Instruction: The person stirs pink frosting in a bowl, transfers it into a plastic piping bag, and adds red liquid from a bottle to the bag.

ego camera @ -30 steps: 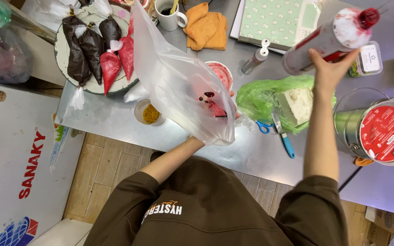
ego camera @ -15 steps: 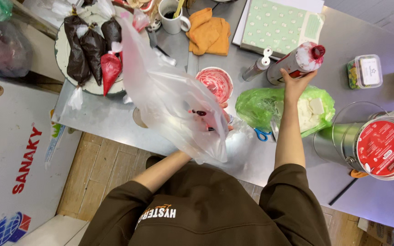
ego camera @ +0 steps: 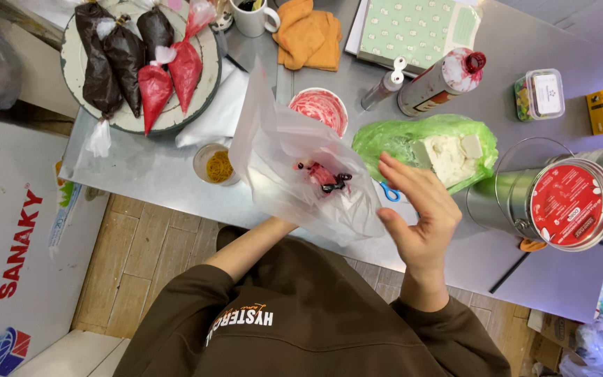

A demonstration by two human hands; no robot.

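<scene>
Even, bright overhead light; no hard shadows. Steel table [ego camera: 176, 174] gives a soft diffuse sheen, brighter toward the upper right of the frame. Small specular highlights on the red tin lid [ego camera: 570, 202] at right and on the translucent plastic bag [ego camera: 280, 153] at centre. Faint soft shadow under the right hand [ego camera: 417, 216]. Focus is sharp at centre; hand edges slightly soft. Wide-angle distortion: table edges bow, corners stretch. Lower right corner dimmer, detail muddy.

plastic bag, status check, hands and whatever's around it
Left hand under plastic bag, gripping it, red smear inside. Right hand open, empty, beside bag. Blue scissors and green bag close behind.
</scene>
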